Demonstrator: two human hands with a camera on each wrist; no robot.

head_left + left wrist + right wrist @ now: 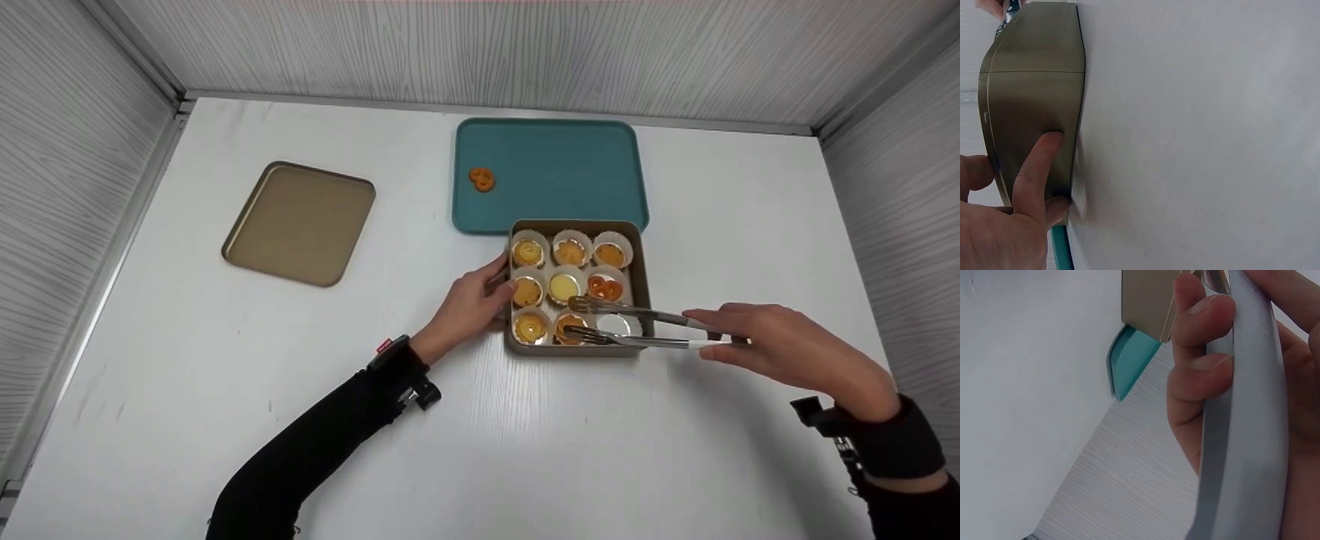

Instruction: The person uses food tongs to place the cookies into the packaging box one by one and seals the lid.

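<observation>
My left hand (469,304) holds a square bronze-coloured baking tin (574,350) by its left wall. The thumb hooks over the rim and the fingers press the outside, as the left wrist view shows. Inside the tin stand several white paper cups with small round cookies and tarts. One cup holds reddish pretzel-shaped cookies (604,288); the front right cup (615,325) looks bare. From the right, my right hand (787,341) grips metal tongs (1255,410) with pale handles. Their spread tips are over the front middle cup, around a browned cookie (570,328).
Behind the tin lies a teal tray (555,172), its front edge meeting the tin's back. A pretzel-shaped cookie (482,179) rests on its left part. Farther left is a flat bronze tray or lid (300,225). Grey panels enclose the white table (375,465) at back and sides.
</observation>
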